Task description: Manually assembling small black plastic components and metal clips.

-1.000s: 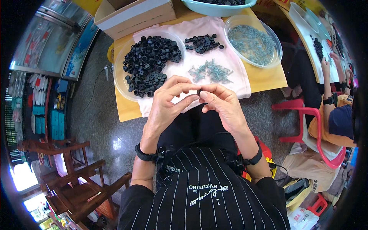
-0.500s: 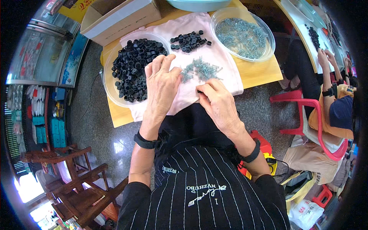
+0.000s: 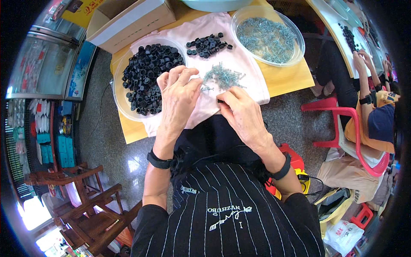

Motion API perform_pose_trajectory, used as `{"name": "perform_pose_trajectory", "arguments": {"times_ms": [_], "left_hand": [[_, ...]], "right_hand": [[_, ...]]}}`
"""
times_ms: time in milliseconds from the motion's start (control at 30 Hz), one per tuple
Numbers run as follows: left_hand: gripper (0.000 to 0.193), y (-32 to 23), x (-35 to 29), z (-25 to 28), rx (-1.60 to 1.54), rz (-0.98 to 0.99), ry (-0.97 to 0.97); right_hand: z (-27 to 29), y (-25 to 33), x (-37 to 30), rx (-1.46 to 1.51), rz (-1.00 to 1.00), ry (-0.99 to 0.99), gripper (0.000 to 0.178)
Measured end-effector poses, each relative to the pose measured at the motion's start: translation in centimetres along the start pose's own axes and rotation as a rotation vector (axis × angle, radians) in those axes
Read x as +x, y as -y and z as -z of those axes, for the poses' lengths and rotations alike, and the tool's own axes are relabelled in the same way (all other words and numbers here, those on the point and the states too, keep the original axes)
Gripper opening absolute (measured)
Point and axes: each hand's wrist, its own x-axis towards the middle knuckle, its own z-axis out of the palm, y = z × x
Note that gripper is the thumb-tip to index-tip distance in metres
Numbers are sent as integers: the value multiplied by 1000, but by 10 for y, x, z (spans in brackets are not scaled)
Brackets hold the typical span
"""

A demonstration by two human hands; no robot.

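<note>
A heap of thin silvery screws (image 3: 222, 77) lies on a pale pink cloth (image 3: 252, 88) between my hands. My left hand (image 3: 179, 96) is at the heap's left side, its fingers curled and the thumb and forefinger closed at a loose screw (image 3: 207, 88); the fingers partly hide the grip. To the right, low over the cloth, my right hand (image 3: 243, 115) pinches a small black cap (image 3: 220, 101) between thumb and forefinger. A smaller pile of black caps (image 3: 209, 45) sits beyond the screws.
At left stands a round clear tub (image 3: 117, 96) full of black caps; at right, another tub (image 3: 301, 50) holds screws. A cardboard box (image 3: 132, 28) and a light blue basin (image 3: 218, 4) are behind. A co-worker's hands (image 3: 361, 60) work at another table. A pink chair (image 3: 325, 105) stands right.
My left hand has shifted slightly down, its fingers curling further, and a screw now lies apart from the heap by its thumb. My right hand still pinches the black cap.
</note>
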Motion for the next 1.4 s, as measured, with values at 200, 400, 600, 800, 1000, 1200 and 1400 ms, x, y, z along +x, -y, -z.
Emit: {"name": "perform_pose_trajectory", "arguments": {"times_ms": [200, 400, 600, 800, 1000, 1200, 1400], "left_hand": [[13, -3, 0, -2, -74, -20, -45], [11, -8, 1, -5, -118, -24, -38], [11, -12, -1, -5, -290, 80, -25], [10, -9, -3, -7, -399, 159, -67], [11, -11, -2, 2, -526, 272, -77], [14, -11, -5, 1, -566, 227, -51], [16, -13, -5, 1, -499, 205, -38]], "right_hand": [[2, 4, 0, -44, -4, -29, 14], [6, 7, 13, 34, -115, -172, 14], [-5, 1, 25, 69, -71, -181, 12], [-14, -3, 27, 22, -75, -193, 9], [-5, 2, 26, -31, -54, -210, 9], [8, 9, 11, 11, -122, -80, 9], [8, 6, 9, -30, -93, -91, 11]]}}
